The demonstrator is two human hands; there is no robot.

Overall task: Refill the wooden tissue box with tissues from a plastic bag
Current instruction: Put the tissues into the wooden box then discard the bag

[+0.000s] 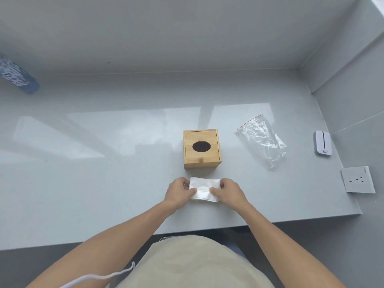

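Head view. The 2 hands pinch a folded stack of white tissues point(204, 189) on the grey worktop point(104, 163): the left hand point(179, 191) grips its left edge, the right hand point(227, 191) its right edge, thumbs pressing on top. The wooden tissue box point(201, 149), sliding lid closed and oval opening dark, stands just beyond the stack. The clear plastic bag point(262, 140) lies flattened to the right, apparently emptied. Likely risks: the loose stack may fan apart or slip if lifted unevenly; with the lid closed, forcing tissues through the oval could crumple them.
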